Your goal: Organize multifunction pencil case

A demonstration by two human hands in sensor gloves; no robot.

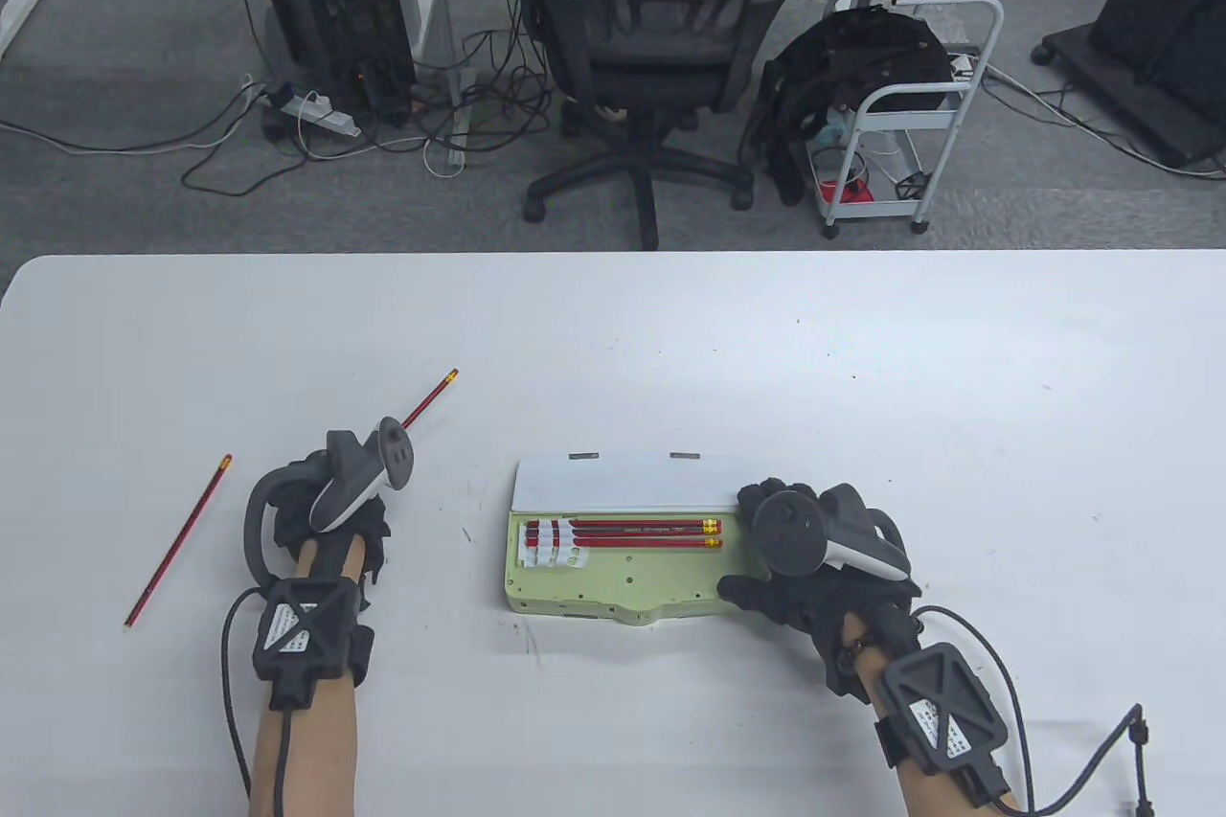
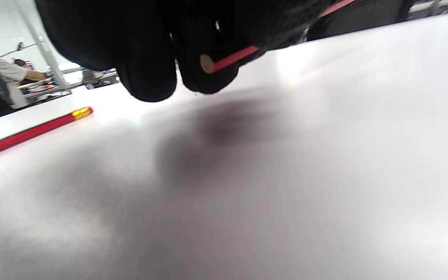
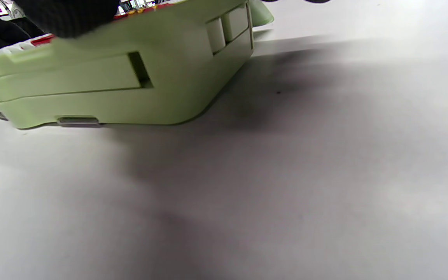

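Observation:
An open light-green pencil case [image 1: 613, 582] lies in the middle of the white table, its white lid [image 1: 623, 484] folded back. Two red pencils [image 1: 642, 534] lie in its clips. My right hand [image 1: 805, 558] grips the case's right end; the case's side shows in the right wrist view [image 3: 111, 89]. My left hand [image 1: 330, 510] is left of the case and pinches a red pencil [image 1: 431, 397] that points up and to the right. Its blunt end shows between my fingertips in the left wrist view [image 2: 228, 60]. Another red pencil [image 1: 177, 541] lies loose further left [image 2: 29, 132].
The table's far edge [image 1: 613, 257] runs behind the case. Beyond it stand an office chair [image 1: 651, 41], a white cart [image 1: 900, 118] and cables on the floor.

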